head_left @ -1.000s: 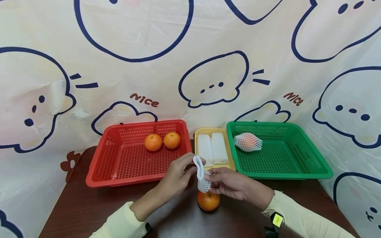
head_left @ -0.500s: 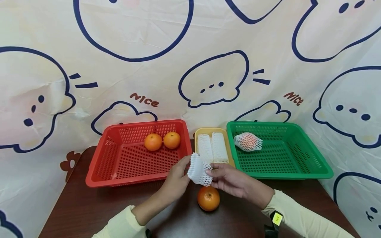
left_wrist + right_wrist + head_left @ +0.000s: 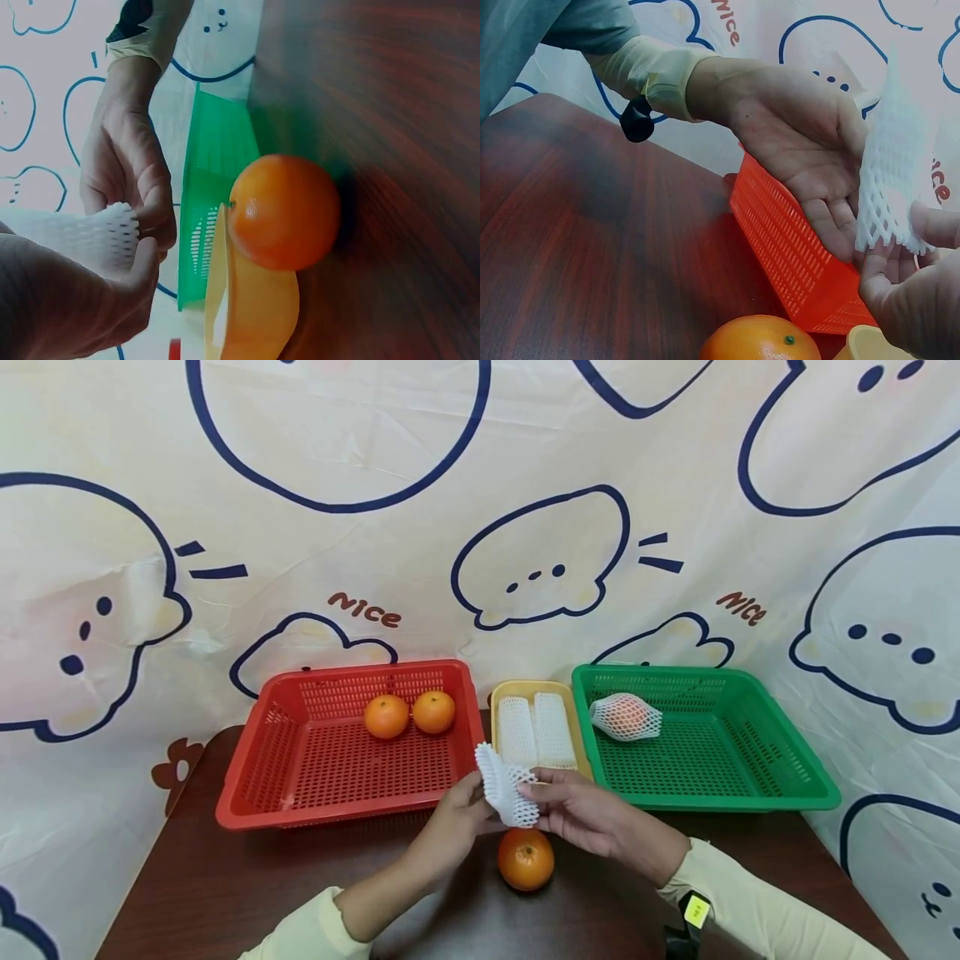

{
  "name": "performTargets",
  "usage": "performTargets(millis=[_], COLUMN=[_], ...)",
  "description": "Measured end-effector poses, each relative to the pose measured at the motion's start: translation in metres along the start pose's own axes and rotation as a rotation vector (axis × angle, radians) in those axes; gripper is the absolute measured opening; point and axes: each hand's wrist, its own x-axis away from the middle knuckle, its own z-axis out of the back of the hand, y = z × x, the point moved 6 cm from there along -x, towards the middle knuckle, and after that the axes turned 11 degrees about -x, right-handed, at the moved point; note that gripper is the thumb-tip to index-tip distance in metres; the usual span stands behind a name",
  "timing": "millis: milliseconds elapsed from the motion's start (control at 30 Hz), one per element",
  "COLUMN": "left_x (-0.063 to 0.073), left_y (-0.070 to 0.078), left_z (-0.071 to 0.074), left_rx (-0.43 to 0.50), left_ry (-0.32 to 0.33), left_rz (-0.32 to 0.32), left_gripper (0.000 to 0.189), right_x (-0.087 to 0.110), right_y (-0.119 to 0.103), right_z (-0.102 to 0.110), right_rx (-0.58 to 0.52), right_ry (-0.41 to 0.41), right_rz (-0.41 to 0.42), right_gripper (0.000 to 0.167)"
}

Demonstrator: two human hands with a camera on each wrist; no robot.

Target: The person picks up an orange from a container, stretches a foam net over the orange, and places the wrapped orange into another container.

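Note:
Both hands hold a white foam fruit net over the table. My left hand grips it from the left, its thumb lying along the mesh in the left wrist view. From the other side my right hand pinches the lower edge of the net between thumb and fingers. The net's lower end is spread, and its upper end tilts to the left in the head view. An unwrapped orange sits on the table just below the hands, stem end up.
A red basket with two oranges stands at the back left. Beside it, a yellow tray holds two flat foam nets. On the right, a green basket contains one net-wrapped fruit. A printed cloth hangs behind.
The net has been lifted off the orange's top, turned and spread between the hands. My left hand has shifted slightly lower in view; my right hand has barely moved. The orange has stayed put.

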Motion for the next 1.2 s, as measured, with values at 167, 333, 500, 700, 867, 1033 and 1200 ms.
performTargets(millis=[167,333,500,700,867,1033,1200], left_x=[0.001,0.001,0.0,-0.001,-0.003,-0.004,-0.006], left_y=[-0.004,-0.009,-0.017,-0.02,-0.018,-0.012,-0.007], left_z=[0.003,0.007,0.007,0.009,0.01,0.014,0.017], left_rx=[0.036,0.089,0.166,0.213,0.333,0.46,0.603], left_ry=[0.037,0.052,-0.032,-0.022,0.029,0.127,0.18], left_rz=[0.094,0.176,0.258,0.256,0.2,0.129,0.071], left_gripper=[0.044,0.043,0.039,0.035,0.034,0.015,0.022], right_x=[0.0,0.0,0.0,0.002,0.005,0.007,0.01], right_y=[0.001,0.0,-0.003,-0.011,-0.012,-0.006,-0.004], right_z=[0.0,0.001,0.002,-0.002,-0.005,-0.005,-0.005], right_rx=[0.002,0.01,0.012,-0.03,-0.162,-0.146,-0.147], right_ry=[-0.005,-0.017,0.0,-0.03,-0.098,-0.151,-0.169], right_rz=[0.009,0.041,0.043,0.038,0.012,-0.03,-0.012], right_gripper=[0.05,0.042,0.035,0.034,0.037,0.039,0.037])
